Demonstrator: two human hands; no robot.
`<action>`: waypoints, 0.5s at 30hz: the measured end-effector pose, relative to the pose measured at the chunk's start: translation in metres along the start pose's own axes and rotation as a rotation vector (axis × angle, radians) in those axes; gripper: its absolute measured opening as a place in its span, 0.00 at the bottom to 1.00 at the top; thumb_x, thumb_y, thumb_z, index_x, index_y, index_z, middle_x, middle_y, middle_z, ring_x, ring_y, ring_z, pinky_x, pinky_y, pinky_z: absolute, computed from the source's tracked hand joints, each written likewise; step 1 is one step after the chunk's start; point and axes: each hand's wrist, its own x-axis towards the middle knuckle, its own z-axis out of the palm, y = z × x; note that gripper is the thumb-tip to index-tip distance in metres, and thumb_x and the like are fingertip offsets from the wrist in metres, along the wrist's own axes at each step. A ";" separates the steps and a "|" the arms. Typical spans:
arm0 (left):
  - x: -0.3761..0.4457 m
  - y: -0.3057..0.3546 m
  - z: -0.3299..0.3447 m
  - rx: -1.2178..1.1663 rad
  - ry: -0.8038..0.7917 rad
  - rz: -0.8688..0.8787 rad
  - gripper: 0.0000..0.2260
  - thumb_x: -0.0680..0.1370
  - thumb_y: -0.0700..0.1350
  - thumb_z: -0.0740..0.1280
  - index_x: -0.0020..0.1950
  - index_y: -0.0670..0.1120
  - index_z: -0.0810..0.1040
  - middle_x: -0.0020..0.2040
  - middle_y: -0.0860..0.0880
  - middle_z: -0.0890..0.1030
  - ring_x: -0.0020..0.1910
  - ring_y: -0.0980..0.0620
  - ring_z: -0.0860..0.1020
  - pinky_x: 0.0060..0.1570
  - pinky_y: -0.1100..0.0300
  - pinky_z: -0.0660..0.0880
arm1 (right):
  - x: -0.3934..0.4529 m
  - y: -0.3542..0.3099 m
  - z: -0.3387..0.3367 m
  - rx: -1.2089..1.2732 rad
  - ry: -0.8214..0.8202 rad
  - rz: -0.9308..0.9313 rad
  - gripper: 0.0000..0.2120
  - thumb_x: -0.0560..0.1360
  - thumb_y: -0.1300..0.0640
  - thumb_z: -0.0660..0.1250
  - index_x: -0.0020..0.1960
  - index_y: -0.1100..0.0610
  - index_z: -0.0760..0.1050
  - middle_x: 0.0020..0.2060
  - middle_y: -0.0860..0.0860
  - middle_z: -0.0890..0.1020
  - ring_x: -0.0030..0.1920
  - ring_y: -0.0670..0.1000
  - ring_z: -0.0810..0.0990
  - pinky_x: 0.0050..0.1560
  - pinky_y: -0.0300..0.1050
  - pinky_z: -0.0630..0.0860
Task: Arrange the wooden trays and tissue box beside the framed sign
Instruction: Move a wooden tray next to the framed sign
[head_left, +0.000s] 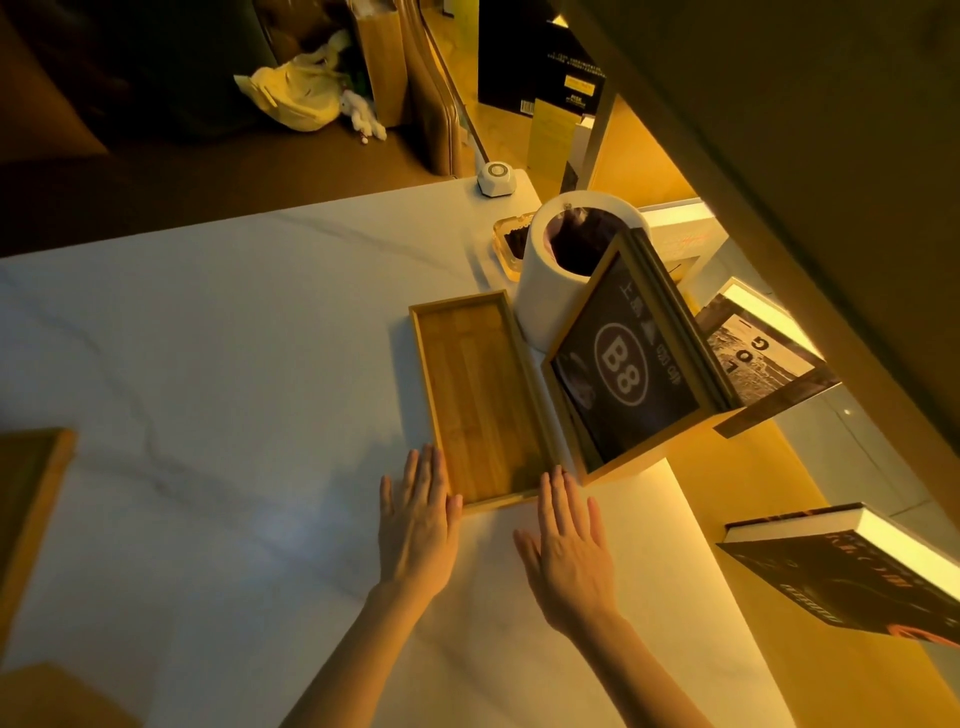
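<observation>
Left hand and right hand, both open and flat on the counter, fingertips touching the wooden tray beside the framed sign.

The framed sign shows "B8" in a white-ringed circle, with characters around it too small to read. The picture behind it bears the letters "G", "O", "L". Printing on the book and the dark box is illegible.

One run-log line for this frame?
tray: flat beside framed sign | left hand: open at its near edge | right hand: open at its near edge | tissue box: unseen
</observation>
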 end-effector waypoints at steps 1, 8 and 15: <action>0.002 0.001 0.000 0.006 -0.008 -0.004 0.28 0.77 0.56 0.40 0.70 0.41 0.60 0.69 0.43 0.70 0.69 0.43 0.66 0.63 0.41 0.66 | 0.001 0.001 -0.001 0.018 -0.010 -0.001 0.29 0.77 0.40 0.42 0.71 0.57 0.53 0.70 0.54 0.59 0.70 0.55 0.59 0.69 0.44 0.39; 0.004 0.003 0.004 -0.037 -0.015 -0.020 0.29 0.77 0.56 0.39 0.70 0.41 0.58 0.70 0.42 0.69 0.69 0.43 0.65 0.63 0.40 0.65 | 0.006 0.007 0.001 0.048 0.000 -0.086 0.32 0.69 0.36 0.28 0.68 0.52 0.29 0.65 0.46 0.26 0.66 0.51 0.24 0.65 0.41 0.24; 0.003 0.003 0.006 -0.086 -0.005 0.002 0.26 0.77 0.53 0.44 0.72 0.43 0.49 0.74 0.44 0.59 0.74 0.44 0.55 0.70 0.42 0.55 | 0.006 0.008 0.002 0.079 -0.013 -0.078 0.34 0.68 0.35 0.25 0.69 0.53 0.31 0.69 0.47 0.33 0.68 0.51 0.29 0.68 0.46 0.33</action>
